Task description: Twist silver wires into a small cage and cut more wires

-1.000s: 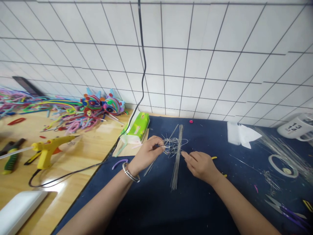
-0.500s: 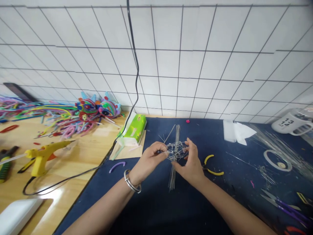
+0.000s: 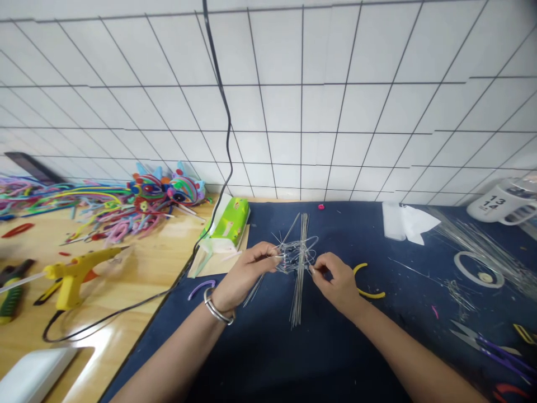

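Note:
My left hand [image 3: 257, 264] pinches the left side of a small open frame [image 3: 290, 254] of bent silvery wire, held above the dark blue mat. At its right side, my right hand [image 3: 335, 278] has thumb and forefinger pressed together on a wire end or loop of the frame. Beneath the frame lies a bundle of straight wires [image 3: 297, 299], pointing away from me. A few more wires [image 3: 254, 291] slant out below my left hand. Yellow-handled pliers [image 3: 371, 294] rest just right of my right hand, their jaws hidden behind it.
Left, on the wooden table, are a yellow glue gun [image 3: 71, 277] with its cord and a heap of colourful pipe cleaners [image 3: 104, 207]. A green tissue pack [image 3: 232, 221] lies behind my left hand. To the right are purple scissors [image 3: 490, 347], loose wires [image 3: 482, 246] and a white mug [image 3: 501, 201].
My right hand has closed from a wide hold around the wire frame to a fingertip pinch at its right side. The frame has turned and shifted slightly left with my left hand.

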A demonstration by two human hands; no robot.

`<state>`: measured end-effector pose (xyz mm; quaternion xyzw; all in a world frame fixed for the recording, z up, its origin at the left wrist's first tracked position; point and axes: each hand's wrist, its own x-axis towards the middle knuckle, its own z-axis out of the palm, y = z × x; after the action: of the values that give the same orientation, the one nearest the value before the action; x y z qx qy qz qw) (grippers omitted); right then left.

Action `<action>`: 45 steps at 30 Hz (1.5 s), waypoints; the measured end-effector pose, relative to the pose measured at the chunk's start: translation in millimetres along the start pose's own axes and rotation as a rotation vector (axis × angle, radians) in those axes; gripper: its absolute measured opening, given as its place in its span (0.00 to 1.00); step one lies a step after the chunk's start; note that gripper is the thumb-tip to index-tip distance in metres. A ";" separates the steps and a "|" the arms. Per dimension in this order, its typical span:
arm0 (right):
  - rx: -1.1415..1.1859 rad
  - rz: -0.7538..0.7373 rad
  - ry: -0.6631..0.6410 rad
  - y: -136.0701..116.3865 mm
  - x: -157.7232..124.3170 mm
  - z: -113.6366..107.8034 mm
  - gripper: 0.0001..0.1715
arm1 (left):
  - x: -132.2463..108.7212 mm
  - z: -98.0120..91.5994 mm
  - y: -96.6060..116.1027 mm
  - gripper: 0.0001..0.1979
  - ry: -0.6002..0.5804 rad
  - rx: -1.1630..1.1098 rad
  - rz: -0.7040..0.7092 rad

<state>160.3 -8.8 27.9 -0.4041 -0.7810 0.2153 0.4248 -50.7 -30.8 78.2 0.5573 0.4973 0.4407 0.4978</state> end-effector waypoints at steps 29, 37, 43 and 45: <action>0.038 0.064 0.122 -20.3 3.1 4.7 0.03 | 0.8 18.5 -13.7 0.07 0.014 -0.102 -0.090; 0.070 0.135 0.099 -20.4 -1.8 8.4 0.02 | -1.7 21.6 -13.9 0.07 0.036 -0.013 -0.041; 0.144 0.133 0.049 -22.0 0.7 6.7 0.03 | -0.9 22.5 -15.0 0.07 0.043 -0.015 -0.034; 0.143 0.148 0.046 -22.2 0.7 7.4 0.05 | -1.2 23.2 -15.5 0.07 0.049 0.001 -0.029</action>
<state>144.0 -21.0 39.3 -0.4342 -0.7218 0.2918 0.4532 -29.8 -34.5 60.1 0.5395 0.5177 0.4467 0.4913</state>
